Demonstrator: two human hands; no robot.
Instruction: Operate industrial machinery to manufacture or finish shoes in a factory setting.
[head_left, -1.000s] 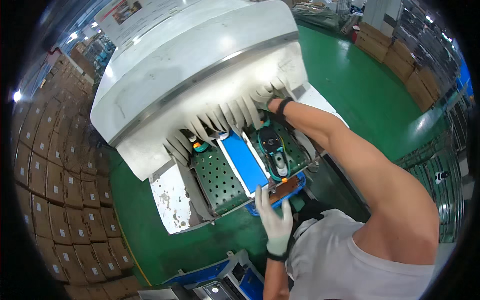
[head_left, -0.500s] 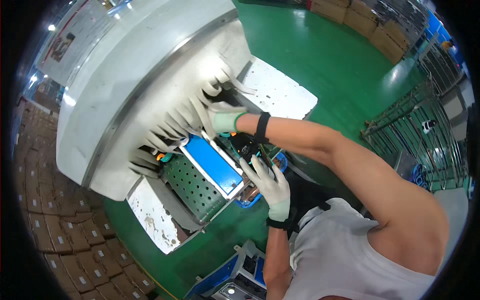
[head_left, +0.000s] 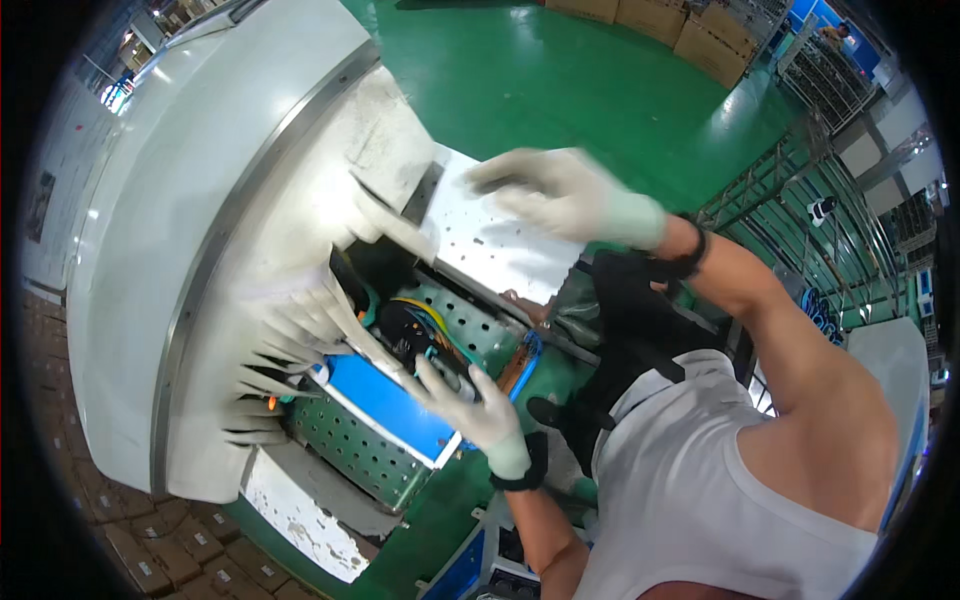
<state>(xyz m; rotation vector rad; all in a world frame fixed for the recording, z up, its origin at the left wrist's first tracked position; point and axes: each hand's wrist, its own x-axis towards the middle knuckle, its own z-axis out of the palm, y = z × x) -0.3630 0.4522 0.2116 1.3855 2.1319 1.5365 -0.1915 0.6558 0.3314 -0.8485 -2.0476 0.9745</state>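
Note:
My left hand, in a white glove with a black wrist strap, is at the near end of a dark shoe-like item with yellow and teal edging. Its fingers and thumb are spread; whether they touch the item I cannot tell. The item lies on a perforated green plate beside a blue pad with a white border, partly under pale curtain strips. My right hand, gloved and blurred, hangs over a white side panel, fingers stretched out, with nothing visible in them.
A large pale machine hood rises at the left, its strips hanging over the opening. A blue tray sits by the plate's near edge. Metal racks stand at the right; cartons are stacked at lower left.
My right hand has come out from the curtain strips and moved right, over the white panel. My left hand has shifted down and left in view. The whole view has turned, showing more of the dark item.

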